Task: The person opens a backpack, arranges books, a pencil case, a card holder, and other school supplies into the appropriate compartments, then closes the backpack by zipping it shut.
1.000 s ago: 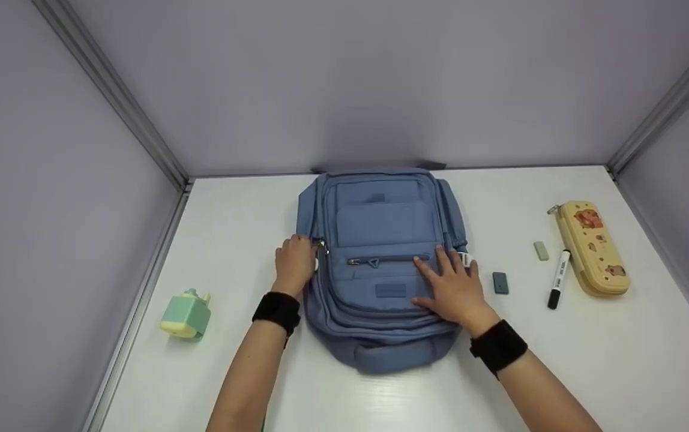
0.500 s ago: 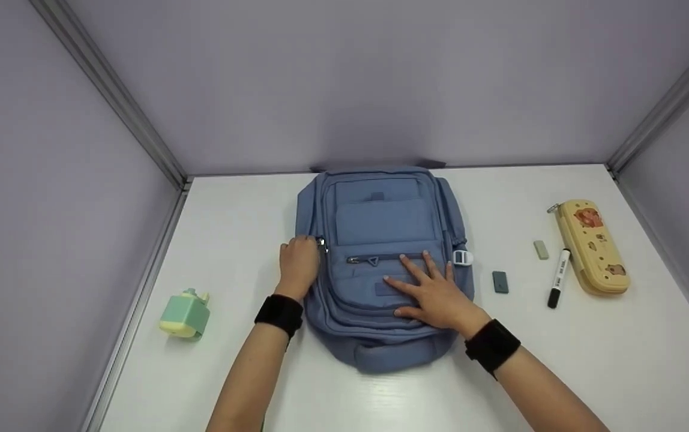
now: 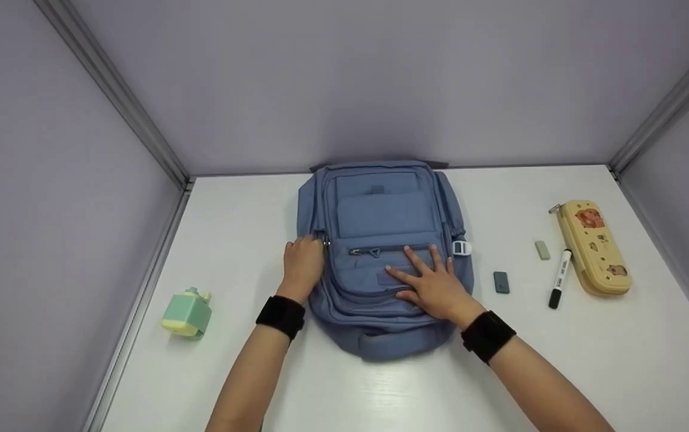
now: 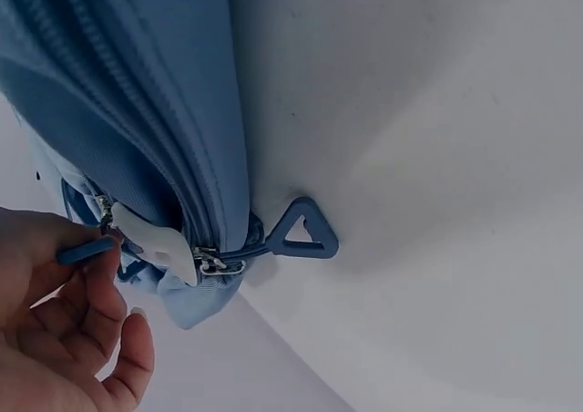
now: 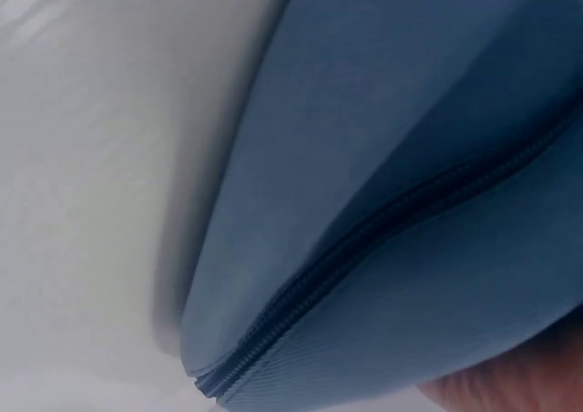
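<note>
A blue backpack (image 3: 389, 217) lies on the white table with its front pocket upward. At its left side my left hand (image 3: 303, 262) pinches a blue zipper pull (image 4: 86, 251) between thumb and finger. Beside it, in the left wrist view, a white piece (image 4: 159, 241) sits at the zipper sliders. A second, triangular zipper pull (image 4: 305, 230) hangs loose there. My right hand (image 3: 437, 292) rests on the lower front of the backpack, fingers spread. In the right wrist view, a closed-looking zipper (image 5: 364, 234) runs along the bag's side, and only part of the hand shows.
Left of the bag stands a green and yellow pencil sharpener-like object (image 3: 187, 313). To the right lie a dark eraser-like block (image 3: 501, 282), a pale green block (image 3: 542, 250), a black-capped white marker (image 3: 560, 279) and a yellow pencil case (image 3: 595, 247). Panel walls (image 3: 380, 84) enclose the table.
My right hand has slid left from the bag's right edge onto its front. My left hand has shifted slightly right, still at the zipper. The backpack has moved a little toward the back wall.
</note>
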Tool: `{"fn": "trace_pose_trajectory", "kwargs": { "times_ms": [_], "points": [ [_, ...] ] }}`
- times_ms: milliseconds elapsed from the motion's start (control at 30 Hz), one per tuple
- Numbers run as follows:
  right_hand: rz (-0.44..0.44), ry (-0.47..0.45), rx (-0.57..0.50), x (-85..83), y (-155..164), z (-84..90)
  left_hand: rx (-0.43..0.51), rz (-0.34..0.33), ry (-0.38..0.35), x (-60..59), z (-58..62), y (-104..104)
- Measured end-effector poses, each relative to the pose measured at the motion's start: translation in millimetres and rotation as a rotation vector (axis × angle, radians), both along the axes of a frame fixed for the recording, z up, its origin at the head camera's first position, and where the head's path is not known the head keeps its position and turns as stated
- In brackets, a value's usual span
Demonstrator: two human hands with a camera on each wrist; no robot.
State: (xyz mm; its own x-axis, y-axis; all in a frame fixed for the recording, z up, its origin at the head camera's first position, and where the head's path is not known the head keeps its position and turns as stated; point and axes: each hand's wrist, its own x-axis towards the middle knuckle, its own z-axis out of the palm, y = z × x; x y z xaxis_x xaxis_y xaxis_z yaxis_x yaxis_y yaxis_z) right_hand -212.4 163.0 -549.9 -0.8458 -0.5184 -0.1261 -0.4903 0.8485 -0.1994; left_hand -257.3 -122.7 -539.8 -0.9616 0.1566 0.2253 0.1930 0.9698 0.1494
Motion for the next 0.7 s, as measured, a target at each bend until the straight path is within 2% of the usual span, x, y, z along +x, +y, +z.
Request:
{"fn": "trace_pose_trajectory", "kwargs": {
  "times_ms": [233, 433, 633, 700],
  "points": [
    [-0.035, 0.022, 0.035, -7.4, -0.4, -0.6, -0.048, -0.077, -0.079, 13.2, 10.7, -0.4],
    [-0.049, 0.043, 0.050, -8.9, -2.7, -0.6, -0.114, -0.165, -0.138, 30.1, 24.7, 0.4],
    [-0.066, 0.041, 0.064, -7.3, -5.4, -0.1, -0.173, -0.286, -0.243, 48.1, 42.4, 4.2],
    [-0.072, 0.038, 0.070, -7.1, -6.2, -0.5, -0.192, -0.319, -0.257, 52.4, 45.8, 6.1]
  ]
}}
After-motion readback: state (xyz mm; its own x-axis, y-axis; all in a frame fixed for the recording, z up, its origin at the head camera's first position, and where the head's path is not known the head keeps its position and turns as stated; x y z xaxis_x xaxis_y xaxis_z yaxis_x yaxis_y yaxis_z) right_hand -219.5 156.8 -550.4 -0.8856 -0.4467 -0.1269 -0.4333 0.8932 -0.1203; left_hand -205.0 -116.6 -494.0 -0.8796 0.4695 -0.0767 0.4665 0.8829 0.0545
